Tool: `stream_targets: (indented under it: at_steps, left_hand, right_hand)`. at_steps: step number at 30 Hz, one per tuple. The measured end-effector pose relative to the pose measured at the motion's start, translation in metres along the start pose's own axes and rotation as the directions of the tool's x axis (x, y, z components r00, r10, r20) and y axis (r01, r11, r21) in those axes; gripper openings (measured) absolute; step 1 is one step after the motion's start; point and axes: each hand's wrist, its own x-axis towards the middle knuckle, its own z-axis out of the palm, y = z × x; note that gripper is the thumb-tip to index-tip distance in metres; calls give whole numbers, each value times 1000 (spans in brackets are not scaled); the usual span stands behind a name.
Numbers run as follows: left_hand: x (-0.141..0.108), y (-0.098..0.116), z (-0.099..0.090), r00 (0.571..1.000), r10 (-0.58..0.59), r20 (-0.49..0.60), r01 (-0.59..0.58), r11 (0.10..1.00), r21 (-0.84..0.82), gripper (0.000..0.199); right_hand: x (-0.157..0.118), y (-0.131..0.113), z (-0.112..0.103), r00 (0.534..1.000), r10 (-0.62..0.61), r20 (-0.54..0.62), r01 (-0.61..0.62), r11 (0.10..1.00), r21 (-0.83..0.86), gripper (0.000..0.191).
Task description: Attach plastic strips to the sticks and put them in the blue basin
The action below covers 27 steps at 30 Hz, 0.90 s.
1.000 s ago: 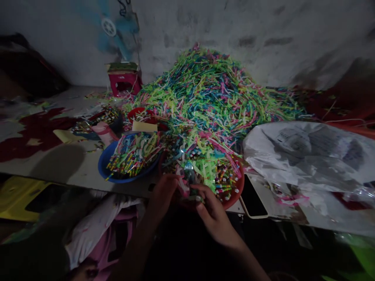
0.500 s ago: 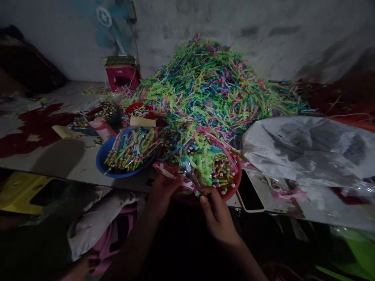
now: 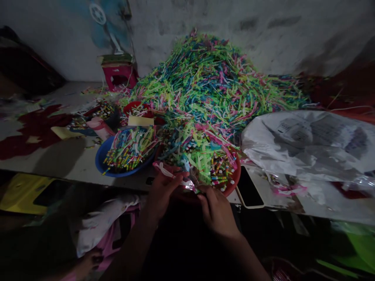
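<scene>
Over the near rim of a red basin (image 3: 238, 175), my left hand (image 3: 164, 189) is closed on a pink and white strip (image 3: 171, 174) with a shiny clear part. The strip's right end meets my right hand (image 3: 215, 207), whose thumb and fingers pinch there; what exactly they hold is too small and dark to tell. Inside the basin lie green, pink and blue strips and small beaded pieces. A blue basin (image 3: 101, 166) to the left holds more beaded pieces with coloured strips.
Behind the basins rises a big pile of coloured strips (image 3: 205, 82). A phone (image 3: 249, 187) and a white plastic bag (image 3: 304, 144) lie to the right. A fan (image 3: 98, 13) stands on a red stool (image 3: 118, 76). Another person's hand (image 3: 90, 261) shows at lower left.
The view has shifted slightly. Both my hands stay at the strip, with my right fingers more closed together. The other person's hand at lower left has moved a little to the right.
</scene>
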Motion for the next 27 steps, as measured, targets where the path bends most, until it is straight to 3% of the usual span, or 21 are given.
stream_targets:
  at_steps: [3,9,13,17,24,27]
  left_hand:
    - [-1,-3,-1,1000,0,-16,0,1000,14,45]
    - [-3,-1,-1,999,39,3,-39,997,61,44]
    - [-2,2,-3,999,46,4,-46,998,52,43]
    - [-2,2,-5,999,19,33,-21,997,74,45]
    - [-3,-1,-6,999,7,43,-12,995,96,42]
    - [-3,-3,-5,999,-6,34,3,995,95,43]
  right_hand:
    - [2,2,4,996,-76,50,81,993,-90,24]
    - [-1,4,8,997,-81,9,81,997,11,30]
    - [-3,2,7,998,-30,-47,37,990,133,29]
    - [-3,0,4,1000,12,-10,-10,975,221,30]
    - [-4,-1,0,995,1,97,-19,983,181,29]
    - [-5,-2,-1,995,46,86,-60,983,173,29]
